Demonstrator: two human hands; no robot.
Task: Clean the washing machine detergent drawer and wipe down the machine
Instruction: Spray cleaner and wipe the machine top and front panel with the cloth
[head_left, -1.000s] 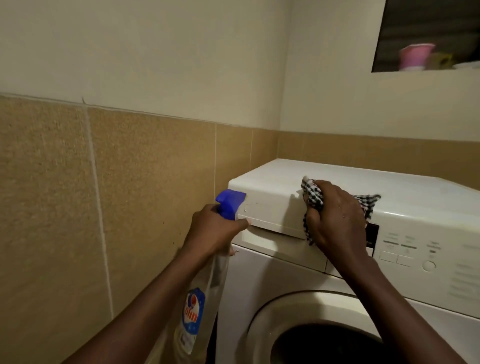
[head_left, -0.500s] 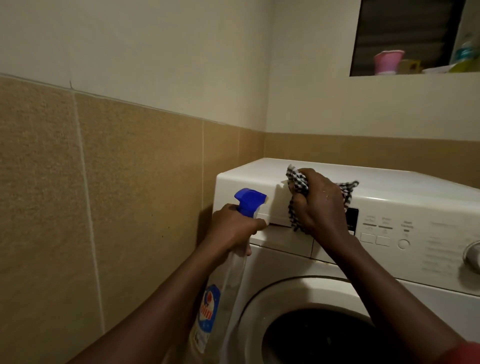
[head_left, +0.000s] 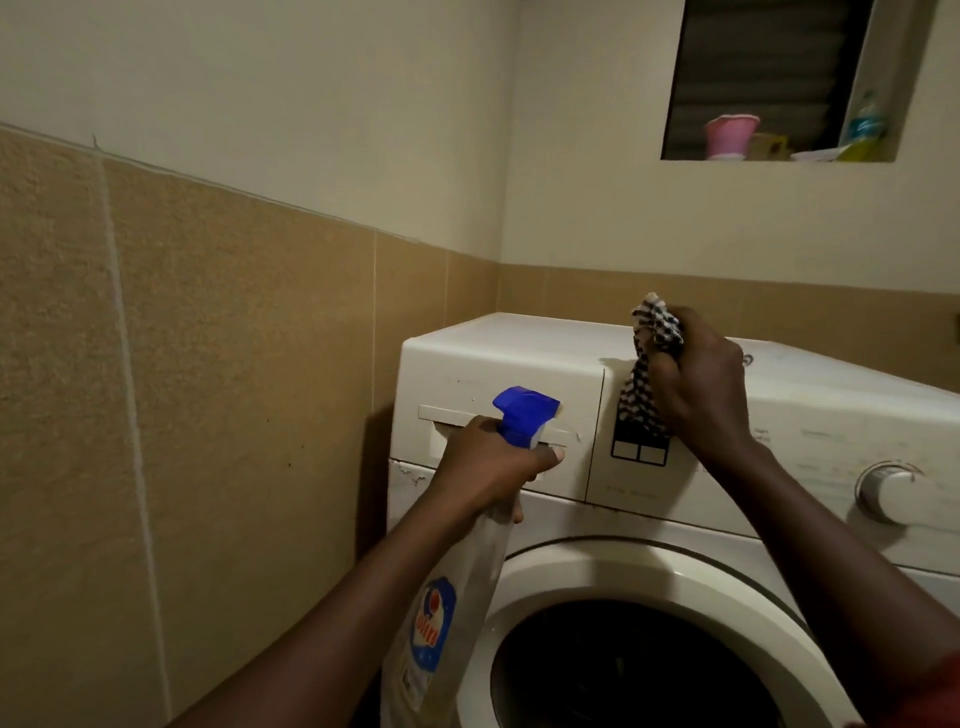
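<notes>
A white front-loading washing machine stands in the corner. Its detergent drawer at the top left is shut. My left hand grips a clear spray bottle with a blue trigger head, held right in front of the drawer's handle recess. My right hand clutches a bunched black-and-white checked cloth against the control panel just right of the drawer, at the machine's top front edge. The cloth covers part of the dark display.
A round dial sits on the panel at the right. The dark porthole door is below my arms. A tan tiled wall runs close along the left. A high niche holds a pink cup and bottles.
My right hand and the cloth slid right, off the drawer front onto the control panel. My left hand with the bottle shifted right, in front of the drawer handle. The view swung left.
</notes>
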